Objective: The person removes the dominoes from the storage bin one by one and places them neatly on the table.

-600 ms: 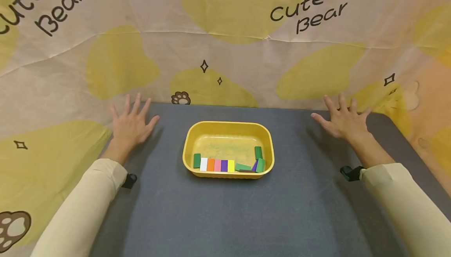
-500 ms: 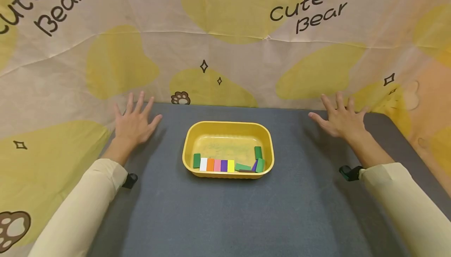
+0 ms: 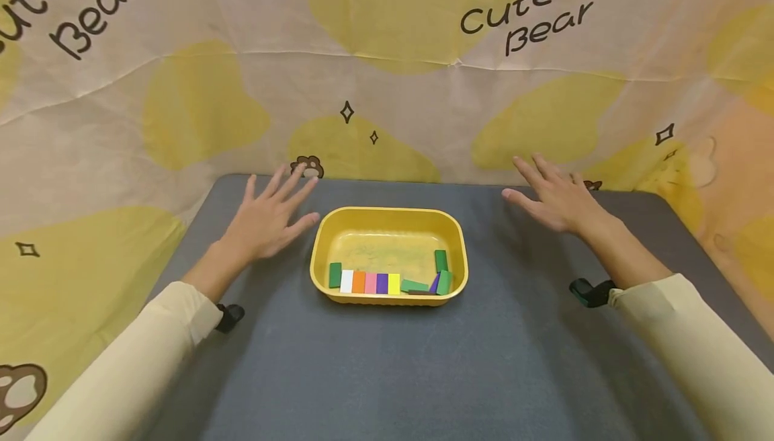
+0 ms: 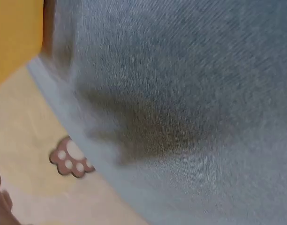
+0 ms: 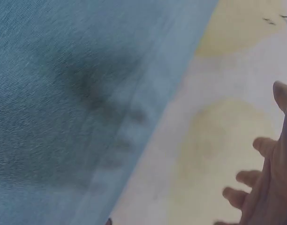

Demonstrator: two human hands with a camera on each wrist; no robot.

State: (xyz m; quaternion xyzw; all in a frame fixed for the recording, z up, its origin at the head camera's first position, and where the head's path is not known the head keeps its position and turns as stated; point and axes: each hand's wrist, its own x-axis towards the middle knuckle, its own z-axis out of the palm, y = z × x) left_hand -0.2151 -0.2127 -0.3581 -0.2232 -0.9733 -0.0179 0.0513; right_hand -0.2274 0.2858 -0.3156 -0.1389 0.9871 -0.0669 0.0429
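A yellow tub (image 3: 387, 212) stands on the grey table. Along its near side lie small flat blocks: green (image 3: 335, 275), white (image 3: 347, 281), orange (image 3: 359, 282), pink (image 3: 371, 283), purple (image 3: 382, 284) and yellow (image 3: 394, 284). More green pieces (image 3: 444, 283), a purple one and a brown one (image 3: 421, 292) crowd its right corner. My left hand (image 3: 269, 222), fingers spread and holding nothing, hovers just left of the tub. Farther off on the right, my right hand (image 3: 556, 199) is also spread above the table; its fingers show in the right wrist view (image 5: 270, 173).
The grey table (image 3: 393, 367) reaches back to a hanging cloth (image 3: 387, 17) with yellow patches and printed lettering. Dark bands (image 3: 230, 318) sit at both wrists. In the left wrist view, the tub's yellow wall (image 4: 17, 33) shows at the upper left.
Both hands have moved inward toward the tub, the left one farther. The tub and its blocks stay put; the view has shifted slightly.
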